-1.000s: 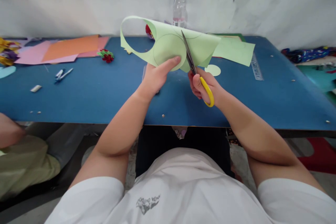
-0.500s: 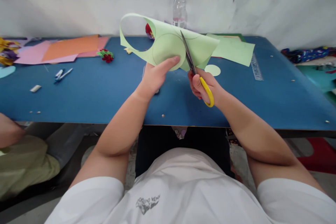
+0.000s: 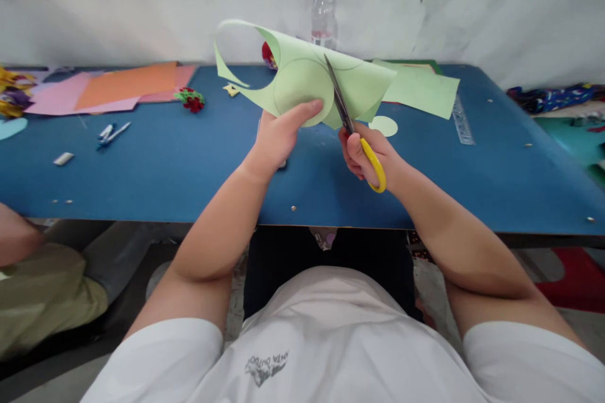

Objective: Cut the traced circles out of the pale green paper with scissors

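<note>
My left hand (image 3: 278,135) pinches a curled sheet of light green paper (image 3: 302,79) above the blue table (image 3: 189,164), thumb on a pencilled circle. My right hand (image 3: 366,154) grips yellow-handled scissors (image 3: 352,126), whose blades reach up into the sheet along the circle's right side. A cut-out hole shows at the sheet's left end, which curls upward. A small green paper disc (image 3: 384,126) lies on the table just past my right hand.
Another green sheet (image 3: 425,91) and a clear ruler (image 3: 462,119) lie to the right, a water bottle (image 3: 324,9) at the back. Orange and pink sheets (image 3: 118,85), a red-green flower (image 3: 190,100), pens (image 3: 111,134) lie left. Another person's arm (image 3: 14,236) shows at far left.
The left end of the green sheet has lifted and curled further upward. The scissors have crept slightly along the circle. Both hands stay nearly in place.
</note>
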